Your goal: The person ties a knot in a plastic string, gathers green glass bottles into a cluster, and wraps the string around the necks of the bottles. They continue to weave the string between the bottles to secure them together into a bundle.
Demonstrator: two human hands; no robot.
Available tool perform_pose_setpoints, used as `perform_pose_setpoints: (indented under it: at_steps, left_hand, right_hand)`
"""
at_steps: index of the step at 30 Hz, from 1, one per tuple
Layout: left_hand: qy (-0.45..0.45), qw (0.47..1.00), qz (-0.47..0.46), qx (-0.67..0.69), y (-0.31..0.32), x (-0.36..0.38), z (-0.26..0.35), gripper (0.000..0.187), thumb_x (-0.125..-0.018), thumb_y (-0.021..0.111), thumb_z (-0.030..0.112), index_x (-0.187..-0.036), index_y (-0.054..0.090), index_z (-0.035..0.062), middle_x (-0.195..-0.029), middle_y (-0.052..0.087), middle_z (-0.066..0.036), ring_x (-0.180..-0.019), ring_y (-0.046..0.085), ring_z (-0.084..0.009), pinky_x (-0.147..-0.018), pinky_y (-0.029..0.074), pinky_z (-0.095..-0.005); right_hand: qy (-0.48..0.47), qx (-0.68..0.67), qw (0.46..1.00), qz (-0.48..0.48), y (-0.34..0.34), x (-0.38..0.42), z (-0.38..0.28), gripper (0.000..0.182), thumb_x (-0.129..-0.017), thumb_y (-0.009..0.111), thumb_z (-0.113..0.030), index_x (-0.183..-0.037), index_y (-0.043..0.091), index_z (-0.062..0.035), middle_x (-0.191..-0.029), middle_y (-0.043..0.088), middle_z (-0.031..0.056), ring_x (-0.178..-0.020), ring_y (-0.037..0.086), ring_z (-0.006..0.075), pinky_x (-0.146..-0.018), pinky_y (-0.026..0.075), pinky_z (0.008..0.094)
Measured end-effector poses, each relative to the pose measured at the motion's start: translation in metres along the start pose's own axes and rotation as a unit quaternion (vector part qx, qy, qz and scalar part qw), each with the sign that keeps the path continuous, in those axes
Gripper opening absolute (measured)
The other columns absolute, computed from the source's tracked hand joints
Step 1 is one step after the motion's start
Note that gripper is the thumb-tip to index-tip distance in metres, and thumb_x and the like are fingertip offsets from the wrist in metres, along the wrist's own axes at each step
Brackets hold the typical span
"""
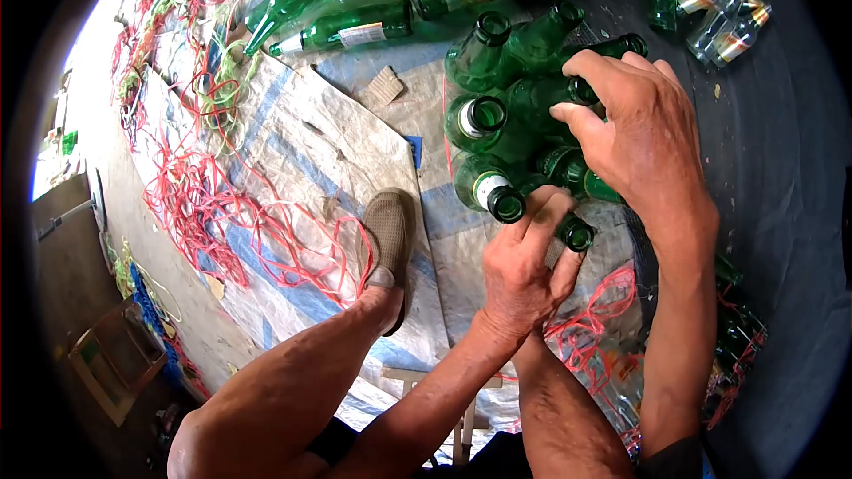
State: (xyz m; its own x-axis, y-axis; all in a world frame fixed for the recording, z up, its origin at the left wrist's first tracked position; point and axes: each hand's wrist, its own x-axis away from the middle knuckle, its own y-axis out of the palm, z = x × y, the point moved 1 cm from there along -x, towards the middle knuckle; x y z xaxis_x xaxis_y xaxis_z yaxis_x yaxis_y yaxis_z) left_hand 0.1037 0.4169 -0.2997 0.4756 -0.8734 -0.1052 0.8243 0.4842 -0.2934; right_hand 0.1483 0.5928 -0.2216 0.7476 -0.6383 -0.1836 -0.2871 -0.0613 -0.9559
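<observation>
Several green glass bottles [477, 62] stand packed together, mostly mouth up, some tilted. My left hand [524, 262] is closed at the front of the group, its fingers and thumb around the neck of a green bottle [578, 235] that tilts toward me. To its left are bottles with white neck labels, one with its dark mouth [507, 204] close to my fingers. My right hand [635, 115] reaches over the group's right side. Its thumb and index finger curl around another green bottle's neck [581, 91]; the remaining fingers partly hide behind the hand.
More green bottles [359, 27] lie on their sides at the back. Clear labelled bottles [732, 22] lie at the far right. A woven plastic sheet [311, 137] covers the ground. Tangled red twine [191, 204], a cardboard scrap [385, 86] and my shoe [390, 231] are to the left.
</observation>
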Motion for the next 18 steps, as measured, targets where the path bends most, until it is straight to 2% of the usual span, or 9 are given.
perform_pose_setpoints:
  at_steps: [5,8,11,13,15,17,18]
  left_hand:
    - [0.021,1.000,0.002,-0.007,0.001,-0.001,-0.003,0.037,-0.085,0.077,0.009,-0.120,0.066,0.0028,-0.117,0.068,-0.017,-0.095,0.071,-0.0297,-0.078,0.057,-0.0348]
    - [0.000,1.000,-0.002,0.011,0.001,0.000,-0.001,0.036,-0.085,0.076,0.008,-0.119,0.066,0.0024,-0.117,0.068,-0.017,-0.096,0.070,-0.0295,-0.080,0.057,-0.0355]
    - [0.024,1.000,0.015,0.011,0.004,-0.002,-0.002,0.036,-0.085,0.075,0.008,-0.120,0.066,0.0025,-0.117,0.069,-0.016,-0.094,0.070,-0.0266,-0.076,0.056,-0.0335]
    - [-0.001,1.000,0.001,0.004,0.004,0.002,-0.003,0.037,-0.084,0.074,0.008,-0.120,0.066,0.0024,-0.118,0.069,-0.014,-0.088,0.068,-0.0212,-0.067,0.053,-0.0284]
    - [0.028,0.999,0.016,-0.011,0.006,0.004,-0.009,0.038,-0.083,0.072,0.007,-0.120,0.067,0.0023,-0.119,0.070,-0.014,-0.086,0.066,-0.0207,-0.064,0.051,-0.0274]
    - [0.030,0.999,0.009,-0.012,0.004,0.002,-0.005,0.039,-0.083,0.072,0.007,-0.121,0.067,0.0008,-0.119,0.070,-0.016,-0.093,0.066,-0.0251,-0.072,0.051,-0.0318]
    - [0.031,0.999,0.005,-0.013,0.003,0.001,-0.003,0.039,-0.083,0.072,0.007,-0.121,0.066,0.0001,-0.119,0.070,-0.016,-0.096,0.066,-0.0273,-0.076,0.052,-0.0340]
  right_hand:
    - [-0.002,0.002,1.000,0.014,0.002,0.000,0.002,0.026,-0.077,0.082,-0.014,-0.095,0.065,-0.0062,-0.079,0.069,0.0090,-0.085,0.065,0.0311,-0.081,0.048,0.0448]
    - [0.008,0.006,1.000,0.016,0.002,0.001,0.001,0.027,-0.077,0.083,-0.015,-0.095,0.064,-0.0066,-0.079,0.069,0.0084,-0.085,0.065,0.0308,-0.081,0.047,0.0450]
    - [0.011,0.008,1.000,0.020,0.001,0.004,0.001,0.028,-0.076,0.083,-0.016,-0.094,0.064,-0.0070,-0.081,0.069,0.0077,-0.087,0.065,0.0305,-0.082,0.047,0.0452]
    - [0.008,0.005,0.999,0.035,0.004,0.006,0.002,0.028,-0.076,0.083,-0.016,-0.094,0.064,-0.0073,-0.082,0.069,0.0071,-0.087,0.066,0.0302,-0.083,0.047,0.0453]
    - [0.008,-0.005,0.999,0.036,0.003,0.008,0.003,0.031,-0.073,0.085,-0.017,-0.093,0.063,-0.0078,-0.084,0.069,0.0063,-0.087,0.066,0.0299,-0.083,0.046,0.0447]
    - [0.015,0.008,0.999,0.048,-0.002,0.013,0.002,0.033,-0.072,0.086,-0.018,-0.093,0.062,-0.0085,-0.090,0.068,0.0072,-0.090,0.066,0.0296,-0.083,0.046,0.0445]
    - [0.024,-0.003,0.996,0.087,-0.004,0.016,0.002,0.034,-0.072,0.086,-0.018,-0.093,0.062,-0.0086,-0.092,0.066,0.0080,-0.092,0.065,0.0297,-0.082,0.045,0.0447]
